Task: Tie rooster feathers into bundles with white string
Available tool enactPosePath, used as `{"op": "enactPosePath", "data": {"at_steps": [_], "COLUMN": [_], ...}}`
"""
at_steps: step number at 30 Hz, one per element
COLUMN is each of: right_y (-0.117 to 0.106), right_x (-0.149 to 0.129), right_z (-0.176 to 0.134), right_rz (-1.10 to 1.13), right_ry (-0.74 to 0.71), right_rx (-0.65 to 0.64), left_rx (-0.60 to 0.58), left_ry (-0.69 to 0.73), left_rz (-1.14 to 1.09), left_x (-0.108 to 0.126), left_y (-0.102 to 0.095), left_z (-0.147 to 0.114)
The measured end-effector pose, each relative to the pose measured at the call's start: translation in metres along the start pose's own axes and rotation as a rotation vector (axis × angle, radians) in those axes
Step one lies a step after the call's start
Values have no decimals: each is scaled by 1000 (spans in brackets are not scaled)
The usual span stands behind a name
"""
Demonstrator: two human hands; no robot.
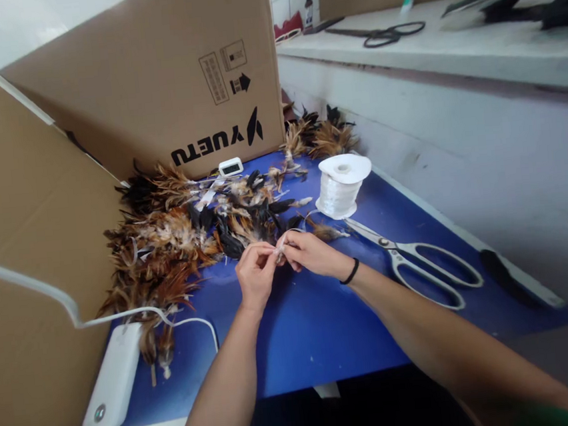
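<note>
My left hand (257,272) and my right hand (308,251) meet over the blue table, both closed in a pinch. Between the fingertips shows a bit of white ribbon (281,243); whether a feather stem is inside it is hidden. A thin strand runs from behind my right hand toward the white ribbon spool (344,187), which stands upright. Just beyond the fingers lie black and brown feathers (235,231). One small brown feather bunch (326,230) rests beside my right hand. Large white-handled scissors (413,257) lie partly spread to the right.
Heaps of feathers (152,252) cover the table's left side. A white power bank (113,377) with a cable lies front left. A small digital display (231,167) stands before the cardboard box (151,85). Black scissors (380,33) rest on the ledge at right.
</note>
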State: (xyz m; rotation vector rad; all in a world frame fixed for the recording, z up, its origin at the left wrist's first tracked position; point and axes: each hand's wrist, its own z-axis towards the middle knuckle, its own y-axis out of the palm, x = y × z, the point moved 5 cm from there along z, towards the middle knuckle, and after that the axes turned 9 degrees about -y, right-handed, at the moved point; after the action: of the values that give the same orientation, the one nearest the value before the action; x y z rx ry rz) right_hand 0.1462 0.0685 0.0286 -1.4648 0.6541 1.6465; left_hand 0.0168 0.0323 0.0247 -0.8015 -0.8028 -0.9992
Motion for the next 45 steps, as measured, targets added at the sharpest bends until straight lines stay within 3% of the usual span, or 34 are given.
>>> {"op": "enactPosePath", "data": {"at_steps": [11, 20, 32, 45], "right_y": [-6, 0, -4, -2], "right_x": [3, 3, -5, -5], "right_z": [-1, 1, -1, -3], "right_rz": [106, 58, -7, -63], "right_ry": [42, 6, 39, 21], "right_rx": [-61, -9, 46, 22], "left_rx": [-29, -3, -39, -25], "left_ry": [-46, -77, -317, -461], "left_rz": [-54, -60, -347, -515], "left_x": [-4, -5, -10, -10], "left_y": [1, 1, 9, 10], "left_z": [-1, -1, -4, -2]}}
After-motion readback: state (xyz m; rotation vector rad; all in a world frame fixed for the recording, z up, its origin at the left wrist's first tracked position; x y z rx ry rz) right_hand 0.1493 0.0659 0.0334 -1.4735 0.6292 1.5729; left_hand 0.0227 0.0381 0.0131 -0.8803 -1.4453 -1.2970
